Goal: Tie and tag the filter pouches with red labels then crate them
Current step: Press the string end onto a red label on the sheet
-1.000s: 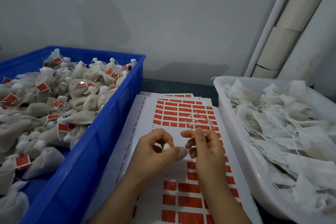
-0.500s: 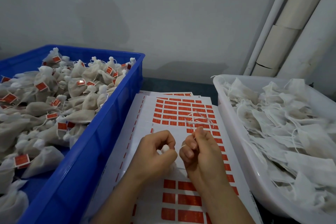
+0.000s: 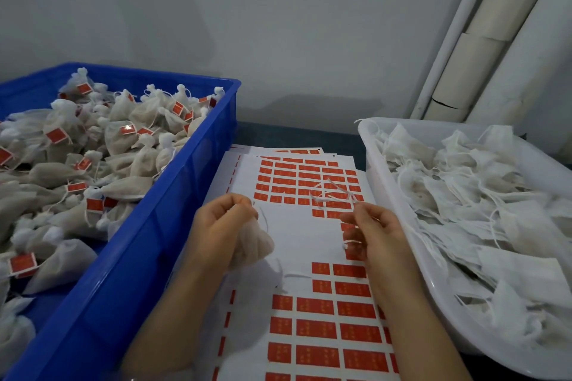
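Observation:
My left hand (image 3: pixel 223 223) grips the gathered neck of a small white filter pouch (image 3: pixel 253 244), whose body hangs below my fingers over the label sheet. My right hand (image 3: pixel 374 229) pinches the pouch's white drawstring (image 3: pixel 332 195), whose loose ends loop up over the red labels. The two hands are apart, with bare white backing between them. Sheets of red labels (image 3: pixel 315 309) lie under both hands, with several labels peeled off the middle.
A blue crate (image 3: pixel 148 244) on the left holds several tied pouches with red tags. A white tub (image 3: pixel 433 281) on the right holds several untied pouches with loose strings. A grey wall and white pipes (image 3: pixel 458 49) stand behind.
My hands have drawn apart: the left moved left with the pouch, the right moved right with the string. The pouch body now hangs in view below my left hand.

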`<state>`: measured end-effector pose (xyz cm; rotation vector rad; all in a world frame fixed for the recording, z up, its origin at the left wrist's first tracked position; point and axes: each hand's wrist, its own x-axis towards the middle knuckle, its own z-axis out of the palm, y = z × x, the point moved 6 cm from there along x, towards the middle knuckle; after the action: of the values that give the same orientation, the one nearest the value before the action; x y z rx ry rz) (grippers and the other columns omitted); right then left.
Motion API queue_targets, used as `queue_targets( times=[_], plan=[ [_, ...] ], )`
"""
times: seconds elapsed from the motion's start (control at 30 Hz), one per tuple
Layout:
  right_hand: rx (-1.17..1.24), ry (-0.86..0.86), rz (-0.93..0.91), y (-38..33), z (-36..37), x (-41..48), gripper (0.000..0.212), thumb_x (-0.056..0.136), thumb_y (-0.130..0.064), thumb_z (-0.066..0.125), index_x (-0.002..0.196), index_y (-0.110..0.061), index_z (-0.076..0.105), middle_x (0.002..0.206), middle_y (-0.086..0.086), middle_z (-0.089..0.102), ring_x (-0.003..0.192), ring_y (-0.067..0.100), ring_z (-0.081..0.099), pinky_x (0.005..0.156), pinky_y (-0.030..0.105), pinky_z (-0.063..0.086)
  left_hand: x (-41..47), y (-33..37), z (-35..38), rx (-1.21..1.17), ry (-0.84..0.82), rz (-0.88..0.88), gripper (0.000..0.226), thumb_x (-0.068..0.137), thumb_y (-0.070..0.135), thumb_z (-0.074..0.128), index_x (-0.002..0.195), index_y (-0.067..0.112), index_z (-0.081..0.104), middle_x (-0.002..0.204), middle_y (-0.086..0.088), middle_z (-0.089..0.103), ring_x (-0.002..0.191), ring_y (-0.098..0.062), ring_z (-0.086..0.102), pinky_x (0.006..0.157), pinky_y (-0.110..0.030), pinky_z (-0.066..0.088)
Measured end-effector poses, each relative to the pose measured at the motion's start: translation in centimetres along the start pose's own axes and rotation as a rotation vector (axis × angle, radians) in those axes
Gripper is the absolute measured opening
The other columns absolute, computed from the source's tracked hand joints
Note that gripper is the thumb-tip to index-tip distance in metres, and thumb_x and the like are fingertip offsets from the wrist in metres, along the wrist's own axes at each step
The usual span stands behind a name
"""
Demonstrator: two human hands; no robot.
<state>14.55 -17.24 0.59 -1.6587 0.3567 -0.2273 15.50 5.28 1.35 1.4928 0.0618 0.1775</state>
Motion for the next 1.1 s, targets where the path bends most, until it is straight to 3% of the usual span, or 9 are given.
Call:
queue_targets(
  times=[0.1, 0.27, 0.33, 0.4, 0.47, 0.53, 0.63, 0.73, 1.1],
  plan=[
    [-0.217, -0.034, -0.086, -0.3, -0.1, 0.1, 0.003, 0.089, -0.034, 0.057, 0.091, -0.036, 0.055, 0.092, -0.020, 0.064, 0.072, 0.005, 0.064, 0.053, 0.007, 0.046, -0.1, -0.5, 0.0, -0.005, 0.016, -0.026, 0.015, 0.089, 0.013, 0.057, 0.076, 0.018, 0.064, 0.070, 0.014, 0.067, 0.076, -0.020, 0.063, 0.054, -0.022, 0.051],
    [-0.671, -0.330, -0.194, 0.6, 1.4, -0.7, 0.019, 0.093, -0.024, 0.053, 0.106, -0.037, 0.057, 0.116, -0.018, 0.052, 0.097, -0.003, 0.047, 0.094, 0.023, 0.043, -0.3, -0.9, 0.2, -0.009, 0.035, -0.052, 0.015, 0.089, 0.014, 0.057, 0.076, 0.017, 0.063, 0.067, 0.012, 0.064, 0.073, -0.019, 0.061, 0.050, -0.018, 0.049],
    [-0.769, -0.368, -0.268, 0.6, 2.3, -1.1, 0.020, 0.094, -0.027, 0.051, 0.109, -0.039, 0.058, 0.127, -0.020, 0.048, 0.112, -0.002, 0.041, 0.106, 0.028, 0.032, -0.3, -0.9, 0.1, 0.000, 0.044, -0.052, 0.014, 0.089, 0.015, 0.057, 0.077, 0.017, 0.063, 0.068, 0.012, 0.063, 0.073, -0.019, 0.060, 0.051, -0.019, 0.048],
    [-0.944, -0.353, -0.366, 0.7, 3.1, -1.1, 0.023, 0.093, -0.034, 0.049, 0.112, -0.044, 0.056, 0.144, -0.021, 0.031, 0.135, 0.007, 0.019, 0.115, 0.038, 0.009, -0.2, -0.9, 0.1, 0.004, 0.055, -0.047, 0.015, 0.089, 0.015, 0.056, 0.077, 0.017, 0.063, 0.071, 0.011, 0.063, 0.074, -0.019, 0.060, 0.051, -0.019, 0.048],
    [-1.071, -0.362, -0.371, 1.2, 3.4, -1.0, 0.024, 0.092, -0.038, 0.047, 0.113, -0.048, 0.054, 0.154, -0.019, 0.008, 0.142, 0.014, -0.009, 0.111, 0.044, -0.013, -0.3, -0.9, 0.1, -0.005, 0.057, -0.051, 0.015, 0.090, 0.014, 0.056, 0.077, 0.017, 0.063, 0.075, 0.010, 0.064, 0.077, -0.020, 0.061, 0.050, -0.018, 0.048],
    [-1.064, -0.369, -0.340, 1.5, 3.3, -0.9, 0.018, 0.091, -0.037, 0.047, 0.100, -0.051, 0.055, 0.155, -0.018, 0.001, 0.141, 0.015, -0.018, 0.108, 0.044, -0.020, -0.3, -0.9, 0.2, -0.002, 0.053, -0.047, 0.016, 0.090, 0.014, 0.056, 0.076, 0.017, 0.063, 0.072, 0.012, 0.065, 0.078, -0.021, 0.061, 0.048, -0.015, 0.048],
    [-1.011, -0.393, -0.303, 1.6, 3.2, -1.0, 0.019, 0.089, -0.034, 0.051, 0.079, -0.050, 0.049, 0.155, -0.018, 0.003, 0.141, 0.014, -0.018, 0.110, 0.047, -0.016, -0.4, -0.9, 0.2, 0.000, 0.051, -0.040, 0.017, 0.090, 0.013, 0.056, 0.075, 0.018, 0.062, 0.069, 0.014, 0.065, 0.078, -0.020, 0.061, 0.047, -0.013, 0.047],
    [-1.006, -0.408, -0.292, 1.7, 3.2, -1.0, 0.021, 0.087, -0.035, 0.053, 0.074, -0.050, 0.046, 0.155, -0.018, 0.002, 0.142, 0.015, -0.017, 0.111, 0.048, -0.013, -0.4, -1.0, 0.2, -0.004, 0.049, -0.037, 0.018, 0.090, 0.013, 0.056, 0.074, 0.019, 0.062, 0.069, 0.015, 0.066, 0.077, -0.019, 0.061, 0.047, -0.013, 0.047],
    [-0.999, -0.431, -0.259, 1.8, 3.3, -1.2, 0.015, 0.089, -0.035, 0.050, 0.085, -0.046, 0.041, 0.156, -0.016, 0.001, 0.143, 0.014, -0.015, 0.112, 0.044, -0.012, -0.4, -1.1, 0.3, 0.015, 0.057, -0.022, 0.019, 0.091, 0.013, 0.054, 0.075, 0.018, 0.062, 0.065, 0.019, 0.064, 0.071, -0.016, 0.061, 0.045, -0.010, 0.045]
  ],
)
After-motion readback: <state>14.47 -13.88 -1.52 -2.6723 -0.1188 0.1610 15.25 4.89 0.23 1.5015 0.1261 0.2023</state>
